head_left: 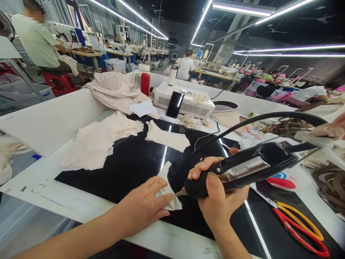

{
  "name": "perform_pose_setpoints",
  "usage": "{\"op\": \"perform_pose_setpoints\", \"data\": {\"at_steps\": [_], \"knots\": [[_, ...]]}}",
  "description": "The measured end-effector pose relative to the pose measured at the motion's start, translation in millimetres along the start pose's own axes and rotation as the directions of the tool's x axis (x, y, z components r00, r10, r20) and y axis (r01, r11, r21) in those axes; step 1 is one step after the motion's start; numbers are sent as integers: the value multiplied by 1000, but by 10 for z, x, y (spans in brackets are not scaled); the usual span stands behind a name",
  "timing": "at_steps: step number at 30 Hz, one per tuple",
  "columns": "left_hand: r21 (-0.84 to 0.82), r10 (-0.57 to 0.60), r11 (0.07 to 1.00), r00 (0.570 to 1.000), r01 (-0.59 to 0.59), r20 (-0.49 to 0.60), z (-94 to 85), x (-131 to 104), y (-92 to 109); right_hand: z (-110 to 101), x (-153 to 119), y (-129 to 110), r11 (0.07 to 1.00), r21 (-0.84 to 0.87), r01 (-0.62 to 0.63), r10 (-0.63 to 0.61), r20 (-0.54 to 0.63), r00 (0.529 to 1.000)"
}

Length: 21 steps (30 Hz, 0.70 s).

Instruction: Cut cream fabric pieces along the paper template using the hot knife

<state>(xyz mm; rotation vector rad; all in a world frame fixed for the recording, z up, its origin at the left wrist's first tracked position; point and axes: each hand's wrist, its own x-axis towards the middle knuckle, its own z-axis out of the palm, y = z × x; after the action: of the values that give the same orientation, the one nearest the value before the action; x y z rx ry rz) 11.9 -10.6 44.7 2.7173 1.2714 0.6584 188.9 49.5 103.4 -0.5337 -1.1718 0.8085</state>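
Right hand grips cutting tool — left hand flat.

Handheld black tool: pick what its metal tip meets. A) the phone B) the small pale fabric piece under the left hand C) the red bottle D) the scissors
B: the right hand holds the black tool, whose tip meets the small pale fabric piece that the left hand presses flat.

A large workshop hall with a dark ceiling. Bright light strips run from eleven and one o'clock toward the far wall. Rows of sewing tables stand at ten and twelve o'clock, a red stool at ten, and seated workers beyond.
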Motion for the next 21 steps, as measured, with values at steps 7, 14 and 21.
{"op": "perform_pose_setpoints", "data": {"at_steps": [7,14,21], "knots": [[-23,7,1000,1000,-7,-8,-13,9,8,39,38,8,1000,2,7,-7,-13,1000],[-43,-14,999,1000,14,5,7,16,7,99,65,92,1000,21,6,-6,0,1000],[-60,-30,998,999,31,17,15,17,2,120,81,96,1000,25,-2,2,-3,1000]]}}
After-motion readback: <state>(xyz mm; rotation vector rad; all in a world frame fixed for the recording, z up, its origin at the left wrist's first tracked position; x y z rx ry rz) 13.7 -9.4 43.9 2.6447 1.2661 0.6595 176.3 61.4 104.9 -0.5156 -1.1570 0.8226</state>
